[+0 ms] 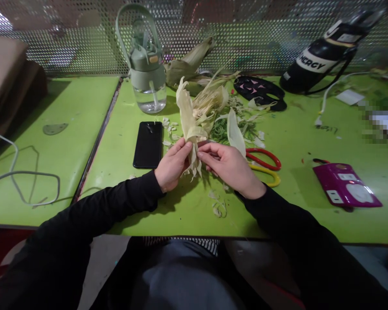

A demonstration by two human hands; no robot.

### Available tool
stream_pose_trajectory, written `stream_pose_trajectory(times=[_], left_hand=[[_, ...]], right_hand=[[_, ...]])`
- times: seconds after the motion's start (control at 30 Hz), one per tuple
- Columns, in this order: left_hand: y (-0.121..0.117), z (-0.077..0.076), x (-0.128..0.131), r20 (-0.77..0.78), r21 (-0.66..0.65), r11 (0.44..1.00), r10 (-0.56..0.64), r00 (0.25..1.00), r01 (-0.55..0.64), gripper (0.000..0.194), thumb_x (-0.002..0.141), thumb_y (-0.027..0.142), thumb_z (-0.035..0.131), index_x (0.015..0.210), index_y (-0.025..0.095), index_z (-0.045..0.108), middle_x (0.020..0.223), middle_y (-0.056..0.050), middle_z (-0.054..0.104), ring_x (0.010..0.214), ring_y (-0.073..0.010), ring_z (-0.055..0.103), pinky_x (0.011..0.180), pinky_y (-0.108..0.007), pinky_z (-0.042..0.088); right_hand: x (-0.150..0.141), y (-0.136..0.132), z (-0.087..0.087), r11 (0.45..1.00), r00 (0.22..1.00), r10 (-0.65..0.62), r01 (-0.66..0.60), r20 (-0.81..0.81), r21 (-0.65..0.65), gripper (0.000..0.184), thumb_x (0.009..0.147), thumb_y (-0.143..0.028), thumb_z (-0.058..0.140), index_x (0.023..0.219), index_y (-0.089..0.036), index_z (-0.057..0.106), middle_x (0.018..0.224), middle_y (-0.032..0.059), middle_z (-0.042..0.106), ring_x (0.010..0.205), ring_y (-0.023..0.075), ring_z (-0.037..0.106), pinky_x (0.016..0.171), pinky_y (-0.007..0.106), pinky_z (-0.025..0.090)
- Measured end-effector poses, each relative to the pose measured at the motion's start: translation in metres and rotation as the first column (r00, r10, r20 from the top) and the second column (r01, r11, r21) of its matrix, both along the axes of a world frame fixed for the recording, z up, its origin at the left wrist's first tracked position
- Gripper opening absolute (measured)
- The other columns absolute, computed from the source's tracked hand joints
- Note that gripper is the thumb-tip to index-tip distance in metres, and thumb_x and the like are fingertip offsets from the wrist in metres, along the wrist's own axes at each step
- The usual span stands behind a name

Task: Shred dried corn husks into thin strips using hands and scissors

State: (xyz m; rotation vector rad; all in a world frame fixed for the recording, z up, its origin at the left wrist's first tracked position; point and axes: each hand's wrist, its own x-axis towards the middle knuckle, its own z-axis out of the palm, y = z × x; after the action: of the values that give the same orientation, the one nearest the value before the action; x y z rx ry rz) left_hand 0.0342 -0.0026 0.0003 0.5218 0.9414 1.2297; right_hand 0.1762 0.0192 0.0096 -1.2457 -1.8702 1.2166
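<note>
- Left hand (173,165) and right hand (228,165) both pinch pale papery husk strip (186,113), right of black rectangular phone (148,145).
- Looks part-worked: cream flat scraps (170,125) beside phone.
- Tan leafy husk (192,59) beyond phone, dim, perhaps unworked.

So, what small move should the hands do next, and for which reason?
Probably the right hand should gather the loose strips at the lower end of the pale husk, while the left hand steadies it. The left hand grips the husk, the right hand's fingers are right at it, and its lower end hangs ragged below them.
</note>
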Motion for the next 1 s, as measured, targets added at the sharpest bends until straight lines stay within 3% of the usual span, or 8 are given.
stream_pose_trajectory(times=[0.13,0.27,0.47,0.63,0.83,1.0], left_hand=[[-0.001,0.001,0.000,-0.022,-0.027,1.000,0.004,1.000,-0.005,0.018,0.096,0.018,0.048,0.104,0.018,0.064,0.078,0.000,0.067,0.062,-0.0090,0.058,0.060,-0.019,0.046],[-0.002,0.003,0.001,-0.051,-0.031,0.999,-0.013,0.999,0.011,0.020,0.096,0.020,0.047,0.105,0.017,0.065,0.084,-0.002,0.070,0.062,-0.0093,0.058,0.061,-0.021,0.047],[-0.003,-0.001,0.002,-0.094,0.108,0.994,-0.005,0.996,0.015,0.024,0.097,0.016,0.041,0.108,0.014,0.063,0.105,-0.007,0.071,0.092,-0.0133,0.066,0.081,-0.023,0.052],[-0.004,-0.009,0.002,-0.063,0.185,0.983,0.014,0.998,-0.002,0.023,0.097,0.018,0.042,0.110,0.018,0.061,0.115,-0.006,0.069,0.108,-0.0150,0.063,0.093,-0.026,0.049],[-0.002,-0.008,-0.003,0.009,0.044,0.996,-0.081,0.997,0.080,0.024,0.095,0.024,0.046,0.105,0.014,0.066,0.098,-0.007,0.070,0.083,-0.0149,0.064,0.073,-0.025,0.049],[-0.001,-0.011,-0.006,0.056,0.059,0.985,-0.163,0.985,0.160,0.017,0.091,0.027,0.057,0.095,0.015,0.068,0.086,-0.003,0.067,0.067,-0.0079,0.055,0.071,-0.021,0.046]], right_hand=[[-0.001,0.000,-0.004,1.000,1.000,-0.012,0.012,-0.023,0.013,0.019,0.087,-0.033,0.059,0.091,-0.017,0.067,0.055,-0.0037,0.054,0.046,0.0088,0.047,0.043,0.023,0.035],[-0.003,-0.001,-0.007,0.999,0.999,-0.025,0.026,-0.020,0.027,0.016,0.087,-0.032,0.059,0.091,-0.017,0.066,0.058,-0.0032,0.057,0.045,0.0083,0.048,0.042,0.022,0.036],[-0.005,-0.004,-0.001,0.998,0.999,0.040,-0.038,0.034,-0.040,0.030,0.093,-0.041,0.050,0.081,-0.017,0.063,0.061,-0.0008,0.061,0.044,0.0083,0.050,0.044,0.023,0.040],[-0.005,-0.003,0.000,0.982,0.993,0.119,-0.118,-0.001,-0.149,0.029,0.086,-0.046,0.062,0.078,-0.018,0.060,0.057,-0.0044,0.053,0.045,0.0078,0.046,0.042,0.021,0.033],[-0.002,-0.001,-0.005,0.964,0.992,0.080,-0.102,-0.095,-0.244,0.032,0.087,-0.047,0.061,0.072,-0.019,0.056,0.056,-0.0068,0.044,0.044,0.0054,0.035,0.041,0.021,0.025],[0.000,0.001,-0.006,0.949,0.978,0.038,-0.099,-0.204,-0.299,0.032,0.087,-0.046,0.062,0.071,-0.018,0.055,0.056,-0.0072,0.043,0.043,0.0042,0.032,0.039,0.020,0.024]])
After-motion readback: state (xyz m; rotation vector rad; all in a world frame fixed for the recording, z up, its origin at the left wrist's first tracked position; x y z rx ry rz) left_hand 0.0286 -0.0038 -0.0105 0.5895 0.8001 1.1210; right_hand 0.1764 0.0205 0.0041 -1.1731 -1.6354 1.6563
